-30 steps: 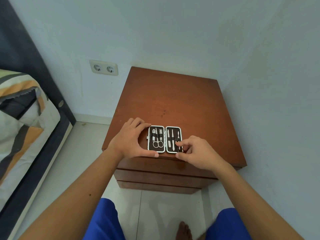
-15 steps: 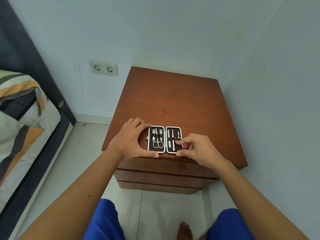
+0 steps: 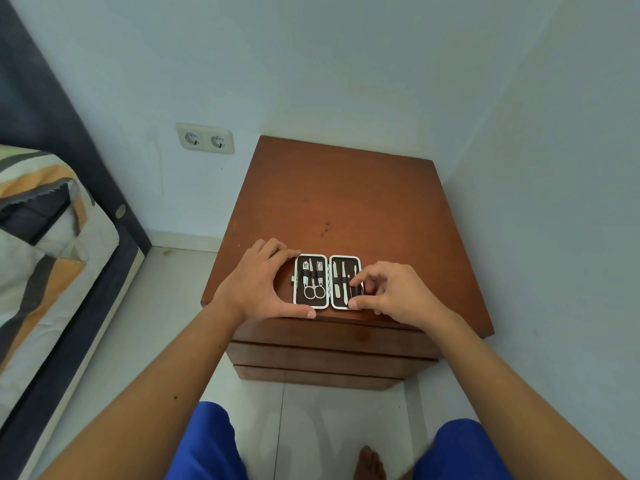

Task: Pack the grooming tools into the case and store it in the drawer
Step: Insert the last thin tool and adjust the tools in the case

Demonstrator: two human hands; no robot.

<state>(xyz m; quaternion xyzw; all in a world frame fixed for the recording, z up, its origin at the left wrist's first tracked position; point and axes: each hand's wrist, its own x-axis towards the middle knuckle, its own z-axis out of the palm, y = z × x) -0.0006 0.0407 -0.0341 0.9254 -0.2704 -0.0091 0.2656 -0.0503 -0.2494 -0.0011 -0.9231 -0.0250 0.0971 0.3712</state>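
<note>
On the bench (image 3: 346, 202), one open case (image 3: 327, 281) holds about six tools; left hand (image 3: 258, 285) grips its edge, right hand (image 3: 391, 292) pinches a tool.

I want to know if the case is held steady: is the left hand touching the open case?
Touching. The head view shows the left hand with its thumb against the near edge of the case and its fingers at the far left corner.

One head-worn wide camera looks steeply down from close above the nightstand (image 3: 346, 202). It faces a wall corner; edges seem bent.
</note>
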